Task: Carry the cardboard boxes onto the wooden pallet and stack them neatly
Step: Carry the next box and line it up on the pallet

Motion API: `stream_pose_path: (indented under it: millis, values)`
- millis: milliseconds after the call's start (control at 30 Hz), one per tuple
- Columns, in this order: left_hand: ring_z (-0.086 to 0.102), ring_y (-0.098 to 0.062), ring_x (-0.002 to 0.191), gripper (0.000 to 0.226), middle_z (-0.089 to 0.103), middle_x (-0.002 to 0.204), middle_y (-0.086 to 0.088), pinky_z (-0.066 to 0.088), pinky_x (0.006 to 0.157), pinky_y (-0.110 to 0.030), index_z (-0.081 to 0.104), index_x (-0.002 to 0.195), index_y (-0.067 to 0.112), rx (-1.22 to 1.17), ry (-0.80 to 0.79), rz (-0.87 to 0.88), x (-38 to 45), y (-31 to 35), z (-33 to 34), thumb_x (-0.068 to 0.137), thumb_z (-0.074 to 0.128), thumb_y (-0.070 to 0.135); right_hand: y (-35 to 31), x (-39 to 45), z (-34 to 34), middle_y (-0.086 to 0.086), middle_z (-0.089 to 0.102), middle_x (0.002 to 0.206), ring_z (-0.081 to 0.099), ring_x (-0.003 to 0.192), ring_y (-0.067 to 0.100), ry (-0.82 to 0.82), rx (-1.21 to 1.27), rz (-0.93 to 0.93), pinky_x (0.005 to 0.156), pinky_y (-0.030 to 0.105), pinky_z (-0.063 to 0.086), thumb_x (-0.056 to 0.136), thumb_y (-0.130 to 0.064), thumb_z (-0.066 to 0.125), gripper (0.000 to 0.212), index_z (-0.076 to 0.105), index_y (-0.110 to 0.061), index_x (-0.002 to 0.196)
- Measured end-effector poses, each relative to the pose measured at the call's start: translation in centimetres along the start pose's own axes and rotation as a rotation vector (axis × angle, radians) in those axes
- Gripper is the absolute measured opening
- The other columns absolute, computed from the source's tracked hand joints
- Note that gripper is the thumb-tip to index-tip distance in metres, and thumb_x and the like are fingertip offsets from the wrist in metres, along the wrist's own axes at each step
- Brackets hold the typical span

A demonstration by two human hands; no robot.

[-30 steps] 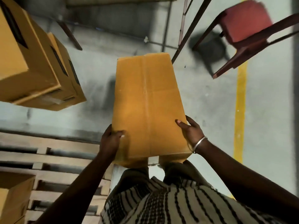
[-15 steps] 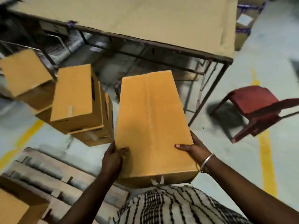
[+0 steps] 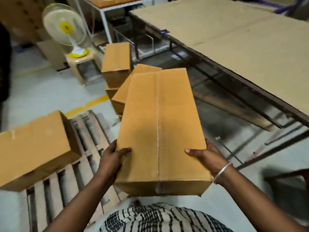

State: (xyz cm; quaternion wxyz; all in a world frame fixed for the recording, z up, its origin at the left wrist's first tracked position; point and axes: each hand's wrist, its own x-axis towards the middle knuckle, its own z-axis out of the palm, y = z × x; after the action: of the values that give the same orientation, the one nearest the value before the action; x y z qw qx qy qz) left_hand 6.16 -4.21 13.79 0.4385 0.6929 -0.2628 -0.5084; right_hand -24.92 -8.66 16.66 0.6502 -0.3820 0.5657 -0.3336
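Note:
I hold a long brown cardboard box [image 3: 160,128] in front of my chest, its taped seam running away from me. My left hand [image 3: 112,158] grips its near left edge and my right hand [image 3: 207,156], with a metal bangle at the wrist, grips its near right edge. The wooden pallet [image 3: 87,144] lies on the floor at the lower left, beside the held box. One cardboard box on the pallet [image 3: 35,148] rests at its left side. A pile of more cardboard boxes [image 3: 117,71] stands on the floor beyond the held box.
A long metal-framed table [image 3: 234,52] topped with flat cardboard sheets runs along the right. A table fan [image 3: 65,29] sits on a small plastic stool [image 3: 80,62] at the back left. A yellow floor line [image 3: 87,105] passes behind the pallet. A dark red chair's edge [image 3: 287,174] shows at right.
My view has swung up and to the left; the pallet and its box now lie closer at lower left, and the red chair slid off to the right. Both hands kept their hold.

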Motion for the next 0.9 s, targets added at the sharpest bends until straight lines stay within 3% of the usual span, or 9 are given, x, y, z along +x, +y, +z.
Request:
stream_pose_path:
  millis: [100,300,500,633,900]
  values:
    - [0.066,-0.023,0.102,0.044,0.069,0.115,0.002,0.052,0.074,-0.038,0.058,0.129,0.029,-0.072,0.092,0.011,-1.1,0.2,-2.6,0.087,0.068,0.020,-1.7,0.9,2.5,0.004,0.070,0.102,0.068,0.084,0.018,-0.089,-0.078,-0.027,0.060,0.023,0.050,0.077,-0.006,0.077,0.047,0.055,-0.018,0.117]
    - [0.065,-0.025,0.103,0.049,0.068,0.118,0.001,0.052,0.092,-0.050,0.059,0.130,0.030,-0.146,0.246,0.005,-0.4,0.1,-10.3,0.083,0.072,0.022,-2.9,4.5,11.1,0.003,0.067,0.109,0.065,0.096,0.025,-0.222,-0.200,-0.026,0.068,0.033,0.051,0.077,-0.023,0.081,0.059,0.051,-0.023,0.128]
    - [0.064,-0.024,0.105,0.055,0.068,0.117,0.001,0.051,0.094,-0.053,0.056,0.131,0.029,-0.175,0.287,0.018,1.8,-0.3,-20.5,0.079,0.076,0.027,-2.8,8.7,22.8,0.003,0.069,0.109,0.067,0.096,0.026,-0.312,-0.250,0.020,0.067,0.034,0.053,0.066,-0.021,0.088,0.072,0.051,-0.022,0.128]
    - [0.064,-0.023,0.102,0.050,0.067,0.113,0.001,0.052,0.091,-0.048,0.054,0.130,0.029,-0.219,0.337,0.019,3.9,-0.2,-27.8,0.084,0.072,0.020,-2.7,11.2,31.5,0.003,0.068,0.111,0.067,0.096,0.025,-0.380,-0.263,0.029,0.065,0.030,0.052,0.071,-0.017,0.084,0.068,0.050,-0.027,0.129]
    - [0.071,-0.023,0.095,0.055,0.074,0.107,0.003,0.056,0.087,-0.049,0.063,0.121,0.030,-0.236,0.434,-0.046,10.6,-0.5,-37.5,0.068,0.076,0.030,-3.4,16.6,43.7,0.008,0.073,0.105,0.071,0.092,0.030,-0.447,-0.322,0.094,0.074,0.043,0.058,0.056,-0.018,0.087,0.079,0.053,-0.021,0.126]
